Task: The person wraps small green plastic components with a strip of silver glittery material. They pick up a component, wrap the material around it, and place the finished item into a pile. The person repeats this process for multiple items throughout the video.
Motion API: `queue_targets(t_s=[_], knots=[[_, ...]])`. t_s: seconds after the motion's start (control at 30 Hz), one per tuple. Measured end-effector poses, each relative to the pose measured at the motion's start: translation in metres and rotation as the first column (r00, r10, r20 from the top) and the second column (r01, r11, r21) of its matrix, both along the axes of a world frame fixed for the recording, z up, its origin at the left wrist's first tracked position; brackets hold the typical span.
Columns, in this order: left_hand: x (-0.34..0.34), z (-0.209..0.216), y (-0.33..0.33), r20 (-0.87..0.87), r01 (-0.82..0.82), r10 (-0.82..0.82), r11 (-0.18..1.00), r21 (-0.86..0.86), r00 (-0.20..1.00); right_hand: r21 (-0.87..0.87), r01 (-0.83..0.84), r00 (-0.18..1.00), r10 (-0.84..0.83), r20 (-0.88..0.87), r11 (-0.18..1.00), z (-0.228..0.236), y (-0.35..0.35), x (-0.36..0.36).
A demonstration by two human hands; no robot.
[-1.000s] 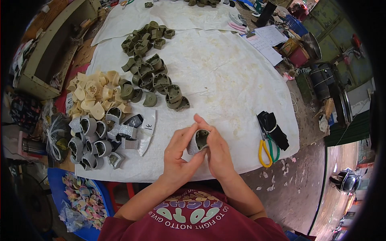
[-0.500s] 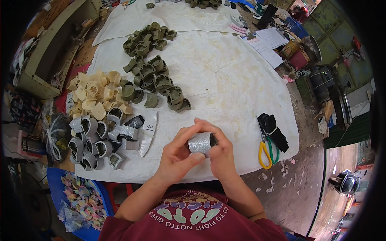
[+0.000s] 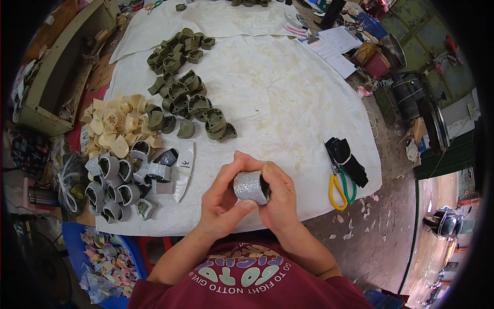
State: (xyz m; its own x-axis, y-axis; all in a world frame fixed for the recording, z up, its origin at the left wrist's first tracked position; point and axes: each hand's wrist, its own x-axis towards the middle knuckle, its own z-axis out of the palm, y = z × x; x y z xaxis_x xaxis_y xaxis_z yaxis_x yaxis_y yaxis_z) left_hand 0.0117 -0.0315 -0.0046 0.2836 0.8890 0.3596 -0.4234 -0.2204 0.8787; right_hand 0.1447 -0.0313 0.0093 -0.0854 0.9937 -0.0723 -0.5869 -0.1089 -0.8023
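Observation:
A shoe heel (image 3: 248, 187), wrapped in silver glitter material with a dark hollow end, is held between my two hands just above the near edge of the table. My left hand (image 3: 220, 198) curls round its left side, the thumb along the bottom and the fingers behind. On the other side my right hand (image 3: 281, 198) grips it by the hollow end, fingers bent over the rim. Similar silver-covered heels (image 3: 129, 192) are piled to the left. Behind them lie bare cream heels (image 3: 119, 147) and a long trail of olive heels (image 3: 198, 104).
Scissors (image 3: 337, 191) with yellow and green handles lie at the right beside a banded black bundle (image 3: 351, 160). White cloth (image 3: 280, 108) covers the table. A blue tub (image 3: 135, 252) of colourful scraps stands below left. Papers (image 3: 334, 46) lie at the far right.
The silver heel has turned a little in my hands, showing more of its hollow end. My right fingers have shifted onto its rim. The whole view has moved slightly.

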Motion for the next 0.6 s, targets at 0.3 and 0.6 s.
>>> queue_targets(t_s=[0.3,0.6], knots=[[0.001,-0.005,0.001,0.093,-0.023,0.036,0.989,-0.143,0.995,0.071,0.008,0.987,-0.019,0.161,0.997,0.003,-0.004,-0.008],[0.0,-0.011,0.001,0.078,-0.046,0.054,0.994,-0.095,0.995,0.14,-0.019,0.96,-0.02,0.278,0.99,0.003,-0.004,-0.006]])
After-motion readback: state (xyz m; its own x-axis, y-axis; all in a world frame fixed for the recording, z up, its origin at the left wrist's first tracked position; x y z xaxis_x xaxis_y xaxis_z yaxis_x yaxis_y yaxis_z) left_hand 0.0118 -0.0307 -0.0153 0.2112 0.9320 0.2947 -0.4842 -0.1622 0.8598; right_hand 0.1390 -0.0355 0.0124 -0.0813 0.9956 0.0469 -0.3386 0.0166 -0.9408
